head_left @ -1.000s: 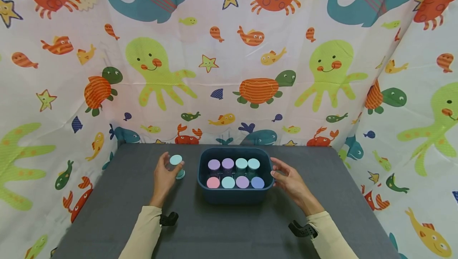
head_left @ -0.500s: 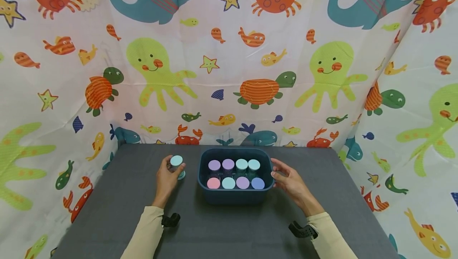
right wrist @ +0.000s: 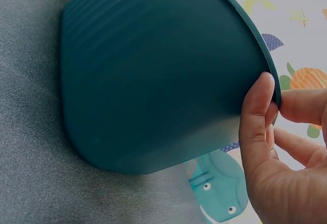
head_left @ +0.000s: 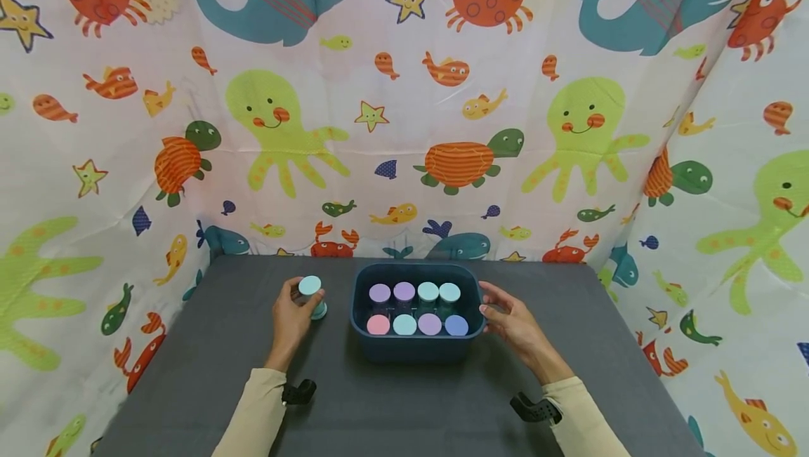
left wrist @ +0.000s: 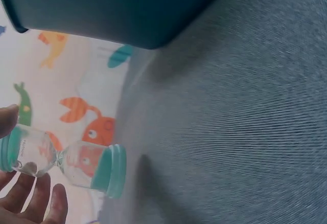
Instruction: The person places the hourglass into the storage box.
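In the head view, my left hand (head_left: 290, 319) holds a sand timer (head_left: 310, 286) upright, left of the dark blue bin (head_left: 417, 350). The left wrist view shows thumb and fingers around one mint cap of the sand timer (left wrist: 79, 157). Its glass is clear, with mint sand in the bulb nearer the table. My right hand (head_left: 517, 325) grips the bin's right end. Up close, the thumb (right wrist: 258, 101) lies on the outer wall near the rim, and the index finger meets the rim from the other side.
Inside the bin stand two rows of capped timers, among them a pink cap (head_left: 378, 325), a blue cap (head_left: 456, 326), and several lilac and mint ones. A grey cloth (head_left: 411, 415) covers the table. Behind it hangs a curtain (head_left: 404, 183) printed with sea animals.
Very little differs. My left hand and the sand timer have wavered slightly, first right, then back left. My right hand stays at the bin's end, and the head view has tilted a little.
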`<state>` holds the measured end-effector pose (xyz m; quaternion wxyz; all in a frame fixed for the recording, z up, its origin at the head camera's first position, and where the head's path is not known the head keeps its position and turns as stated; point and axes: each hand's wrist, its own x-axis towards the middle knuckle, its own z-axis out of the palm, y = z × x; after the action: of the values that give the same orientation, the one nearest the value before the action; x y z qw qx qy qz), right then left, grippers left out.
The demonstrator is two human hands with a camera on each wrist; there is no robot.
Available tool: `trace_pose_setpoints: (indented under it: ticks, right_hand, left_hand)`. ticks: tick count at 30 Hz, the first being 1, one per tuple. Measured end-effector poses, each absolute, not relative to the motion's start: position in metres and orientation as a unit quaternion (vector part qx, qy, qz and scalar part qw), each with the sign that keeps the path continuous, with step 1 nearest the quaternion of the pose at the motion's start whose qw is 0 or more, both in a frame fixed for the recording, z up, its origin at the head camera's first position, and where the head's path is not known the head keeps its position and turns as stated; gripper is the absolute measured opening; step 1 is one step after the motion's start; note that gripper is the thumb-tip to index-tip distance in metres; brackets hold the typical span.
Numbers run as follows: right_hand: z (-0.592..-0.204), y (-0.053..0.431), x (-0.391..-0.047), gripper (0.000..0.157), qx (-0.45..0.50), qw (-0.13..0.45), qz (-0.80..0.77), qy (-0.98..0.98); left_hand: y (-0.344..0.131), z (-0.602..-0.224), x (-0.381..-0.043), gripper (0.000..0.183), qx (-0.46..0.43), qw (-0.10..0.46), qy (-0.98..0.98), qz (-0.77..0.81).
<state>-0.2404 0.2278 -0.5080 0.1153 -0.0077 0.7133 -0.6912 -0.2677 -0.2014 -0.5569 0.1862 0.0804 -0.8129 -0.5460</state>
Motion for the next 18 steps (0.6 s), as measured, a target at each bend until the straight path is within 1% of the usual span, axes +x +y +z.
trace_pose_setpoints:
  ticks: [6,18]
  right_hand:
    - [-0.508,0.229,-0.242,0.054,-0.007,0.112,-0.69,0.715]
    - [-0.51,0.229,-0.24,0.054,-0.004,0.112,-0.69,0.715]
  left_hand:
    - [-0.201,-0.534,-0.261,0.057,0.07,0.211,-0.817,-0.532]
    - [-0.201,-0.496,-0.252,0.058,0.05,0.212,-0.838,-0.5]
